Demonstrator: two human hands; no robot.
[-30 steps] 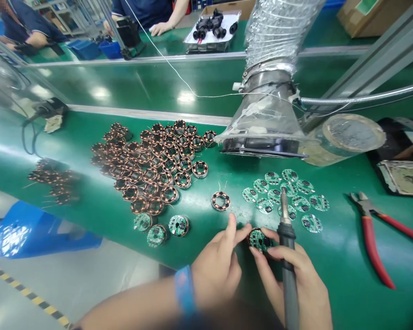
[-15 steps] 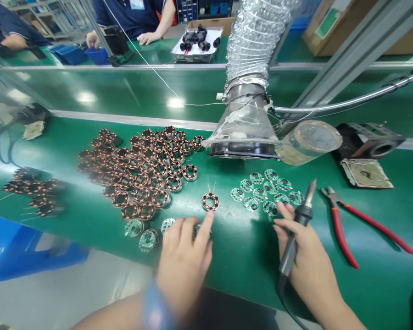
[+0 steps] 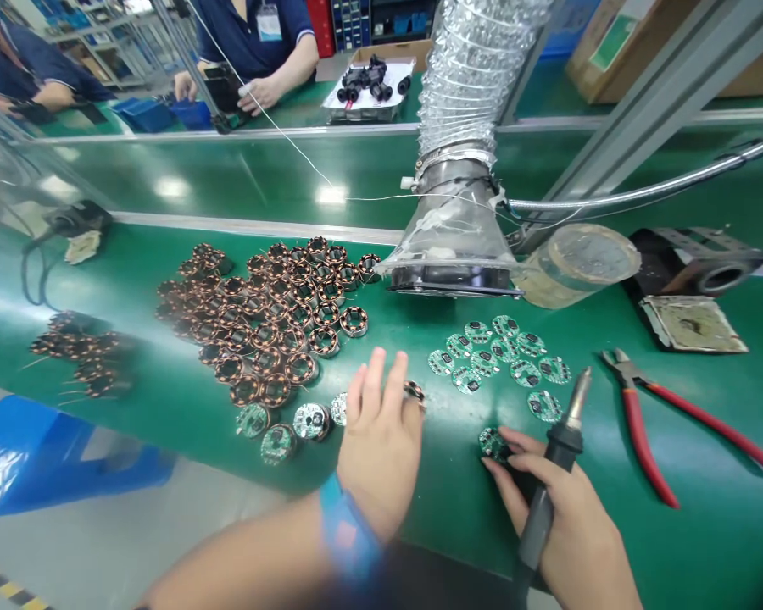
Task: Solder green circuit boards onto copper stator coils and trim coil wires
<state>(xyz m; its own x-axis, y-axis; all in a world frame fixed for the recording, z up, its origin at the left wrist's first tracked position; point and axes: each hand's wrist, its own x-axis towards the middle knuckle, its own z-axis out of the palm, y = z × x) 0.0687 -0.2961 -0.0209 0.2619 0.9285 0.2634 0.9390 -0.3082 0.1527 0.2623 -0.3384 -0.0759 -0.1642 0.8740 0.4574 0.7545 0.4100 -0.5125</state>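
My right hand [image 3: 569,517] is closed around a soldering iron [image 3: 556,466], its metal tip pointing up and away. The same hand's thumb and finger pinch a small round green circuit board [image 3: 492,443] by its edge, just above the bench. My left hand [image 3: 385,432], palm down with several fingers stretched forward, is at a copper-wound stator [image 3: 413,391], which shows beside the bent finger; the thumb is hidden. Left of that hand stand several stators topped with round boards [image 3: 311,421]. More loose round boards [image 3: 483,363] lie beyond my right hand.
Many copper-wound stators [image 3: 273,313] crowd the left of the green bench, a smaller group [image 3: 80,352] farther left. Red-handled cutters [image 3: 639,424] lie right. A fume hood [image 3: 451,229] hangs low behind the boards, beside a round container [image 3: 578,263]. Co-workers [image 3: 260,51] sit opposite.
My left hand has moved right from the board-topped stators to the single stator, which has shifted slightly. My right hand has drawn nearer me with a round board now between its fingers.
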